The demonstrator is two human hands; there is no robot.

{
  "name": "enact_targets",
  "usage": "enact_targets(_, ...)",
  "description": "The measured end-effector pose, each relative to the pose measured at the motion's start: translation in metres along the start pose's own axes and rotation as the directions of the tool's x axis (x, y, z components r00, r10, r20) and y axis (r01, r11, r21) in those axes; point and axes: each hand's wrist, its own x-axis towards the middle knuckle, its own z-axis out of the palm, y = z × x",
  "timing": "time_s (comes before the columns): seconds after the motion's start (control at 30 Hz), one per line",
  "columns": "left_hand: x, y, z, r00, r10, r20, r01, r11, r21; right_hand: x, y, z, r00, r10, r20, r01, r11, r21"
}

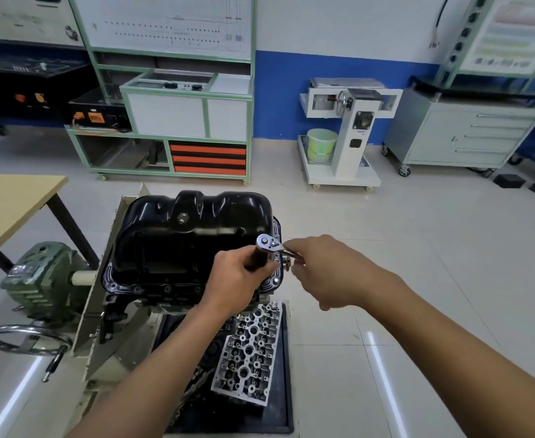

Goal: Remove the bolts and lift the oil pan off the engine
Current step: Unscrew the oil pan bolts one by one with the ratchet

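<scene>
A glossy black oil pan [177,241] sits upside-up on the engine, which is mounted on a stand. Small bolts [276,280] dot its flange along the near and right edges. A chrome ratchet [267,242] stands over the flange's right side. My left hand [237,278] grips the dark socket extension below the ratchet head. My right hand [320,267] holds the ratchet's handle, fingers curled round it, just right of the pan.
A cylinder head [249,352] lies in the black tray [286,390] below the engine. The stand's gearbox [43,276] and handwheel [26,338] are at left, next to a wooden table [10,203]. Cabinets and a second stand [345,131] line the far wall.
</scene>
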Motion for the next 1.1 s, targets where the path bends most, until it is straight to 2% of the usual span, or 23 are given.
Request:
enact_targets(0.13,0.003,0.006,0.002,0.999,-0.03,0.013,0.03,0.999,0.021,0.016,0.015,0.005,0.98,-0.086,-0.177,0.052,0.981,-0.189)
enact_targets(0.23,0.006,0.012,-0.001,0.988,-0.036,0.147,0.035,0.999,0.012,0.032,0.021,0.005,0.961,-0.169,-0.219,0.171,0.985,-0.01)
enact_targets(0.37,0.009,0.018,-0.012,0.94,-0.007,0.342,0.021,0.999,-0.039,0.051,0.019,0.005,0.959,-0.227,-0.17,0.238,0.97,0.047)
enact_targets(0.47,0.015,0.025,-0.02,0.923,0.051,0.383,-0.006,0.993,-0.118,0.062,0.015,0.003,0.96,-0.247,-0.13,0.257,0.964,0.063)
enact_targets(0.53,0.017,0.029,-0.024,0.915,0.076,0.396,-0.009,0.986,-0.167,0.066,0.012,0.002,0.956,-0.27,-0.114,0.273,0.962,0.013)
enact_targets(0.63,0.02,0.027,-0.025,0.926,0.074,0.371,-0.005,0.983,-0.182,0.067,0.01,0.002,0.964,-0.24,-0.113,0.228,0.968,-0.108)
enact_targets(0.7,0.02,0.024,-0.024,0.942,0.07,0.327,-0.003,0.98,-0.201,0.061,0.009,0.001,0.98,-0.168,-0.106,0.143,0.967,-0.212)
enact_targets(0.83,0.018,0.023,-0.02,0.972,0.108,0.207,-0.071,0.981,-0.178,0.037,0.005,-0.007,0.998,-0.033,-0.055,0.007,0.907,-0.422)
enact_targets(0.97,0.017,0.02,-0.013,0.981,0.157,0.114,-0.153,0.987,-0.048,0.009,0.002,-0.011,0.996,0.01,0.085,0.023,0.924,-0.381)
enact_targets(1.03,0.016,0.018,-0.01,0.984,0.166,0.071,-0.166,0.986,-0.001,0.0,-0.001,-0.014,0.988,0.001,0.152,0.042,0.959,-0.281)
enact_targets(1.1,0.018,0.017,-0.011,0.988,0.149,0.04,-0.15,0.989,0.012,-0.004,-0.001,-0.018,0.988,-0.017,0.153,0.044,0.983,-0.178)
